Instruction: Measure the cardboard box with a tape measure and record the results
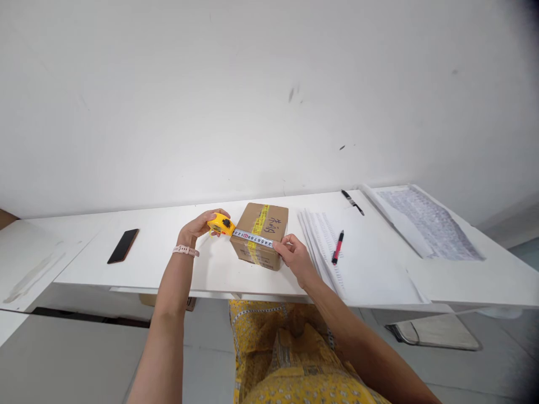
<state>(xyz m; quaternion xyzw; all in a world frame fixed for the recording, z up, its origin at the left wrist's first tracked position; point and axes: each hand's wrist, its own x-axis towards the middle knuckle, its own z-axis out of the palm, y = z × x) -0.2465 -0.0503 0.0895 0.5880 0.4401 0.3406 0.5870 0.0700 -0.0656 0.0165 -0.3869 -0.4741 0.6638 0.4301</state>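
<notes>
A white desk (143, 275) runs across the view against a pale wall (210, 112), which bears a few grey scuffs (291, 94) and one small dark mark (342, 147). On the desk, near the middle and directly in front of you, sits a cardboard box (267, 256), bound with yellow printed tape (264, 215) and handwritten on top in dark ink. Your left hand (197, 226), above a pale pink wristband (186, 251), is curled around a yellow tape measure (221, 223) at the box's left edge; your right hand (298, 259) is nearly closed, thumb and fingers pinching the end of the blade (252, 238), which lies across the top near the front edge. To the left, a dark phone (123, 246) lies flat; farther left, the desktop shows a greyish smear (33, 275). To the right of the box, a red-and-black pen (338, 247) rests on a stack of papers (374, 264), a black pen (352, 202) lies beyond, and a densely marked sheet (425, 224) spreads toward the right end. Below the desk you see a grey floor (206, 348), with a pale flat object (440, 332) at right; a grey surface (71, 359) fills the lower left corner.
</notes>
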